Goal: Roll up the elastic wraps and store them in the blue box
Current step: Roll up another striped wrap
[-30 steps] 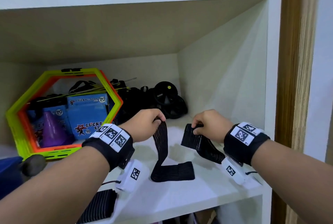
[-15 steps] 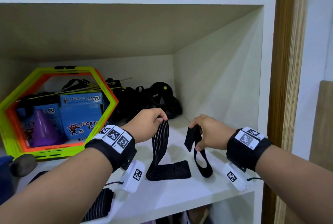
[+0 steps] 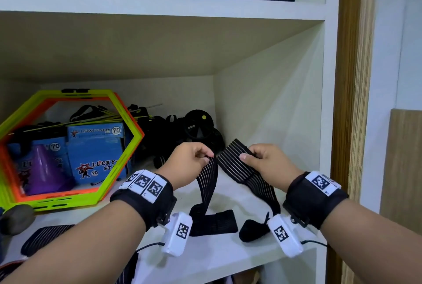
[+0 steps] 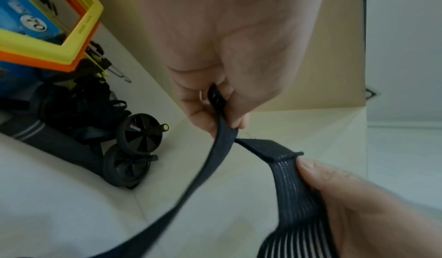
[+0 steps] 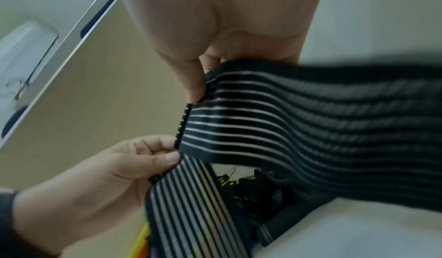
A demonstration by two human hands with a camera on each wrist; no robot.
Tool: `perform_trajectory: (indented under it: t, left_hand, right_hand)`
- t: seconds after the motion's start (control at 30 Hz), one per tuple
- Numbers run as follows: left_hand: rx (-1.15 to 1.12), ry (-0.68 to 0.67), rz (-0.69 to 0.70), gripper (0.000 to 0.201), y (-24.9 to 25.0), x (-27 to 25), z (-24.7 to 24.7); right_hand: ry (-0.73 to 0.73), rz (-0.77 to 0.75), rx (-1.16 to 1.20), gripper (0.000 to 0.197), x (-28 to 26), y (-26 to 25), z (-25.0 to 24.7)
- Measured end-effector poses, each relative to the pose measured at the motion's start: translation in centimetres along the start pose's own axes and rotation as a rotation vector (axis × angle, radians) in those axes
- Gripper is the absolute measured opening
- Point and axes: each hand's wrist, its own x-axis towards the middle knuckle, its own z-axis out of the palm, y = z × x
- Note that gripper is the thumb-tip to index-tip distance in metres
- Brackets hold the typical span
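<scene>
Presently we hold two black ribbed elastic wraps above the white shelf (image 3: 219,258). Our left hand (image 3: 187,165) pinches the top end of the left wrap (image 3: 206,183); its lower end lies folded flat on the shelf. Our right hand (image 3: 265,165) pinches the right wrap (image 3: 237,167) near its upper end, thumb on top; its tail hangs toward the shelf front. The raised ends nearly meet between our hands.

Containers: blue boxes (image 3: 96,149) printed "Lucky Star" stand behind a hexagonal frame (image 3: 127,146), with a purple cone (image 3: 44,169) beside them.

Head view only: a further striped wrap (image 3: 43,235) at the shelf's front edge, left. Left wrist view only: black wheels (image 4: 138,135) in the back corner.

Open shelf lies right of our hands, up to the side wall.
</scene>
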Motion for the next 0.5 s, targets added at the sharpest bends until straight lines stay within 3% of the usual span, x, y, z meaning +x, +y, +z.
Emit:
perform_trajectory:
  t: [0.1, 0.23, 0.33, 0.43, 0.5]
  left_hand:
    - [-0.123, 0.039, -0.057, 0.030, 0.3, 0.4, 0.0]
    - [-0.200, 0.104, -0.095, 0.032, 0.7, 0.3, -0.2]
    - [-0.272, 0.101, -0.111, 0.031, 0.9, 0.0, -0.3]
    - [-0.541, 0.053, -0.186, 0.022, 1.4, -0.4, -0.3]
    - [-0.679, 0.057, -0.252, 0.033, 1.5, -0.4, -0.2]
  right_hand:
    - [0.014, 0.072, 0.284, 0.041, -0.3, -0.3, 1.0]
    - [-0.029, 0.062, 0.510, 0.020, -1.4, -1.7, 2.2]
    - [-0.065, 0.034, 0.560, 0.018, -1.8, -2.2, 2.9]
    - [-0.091, 0.078, 0.545, 0.021, -2.0, -2.2, 3.7]
    - [-0.097, 0.118, 0.530, 0.026, -1.9, -2.0, 4.1]
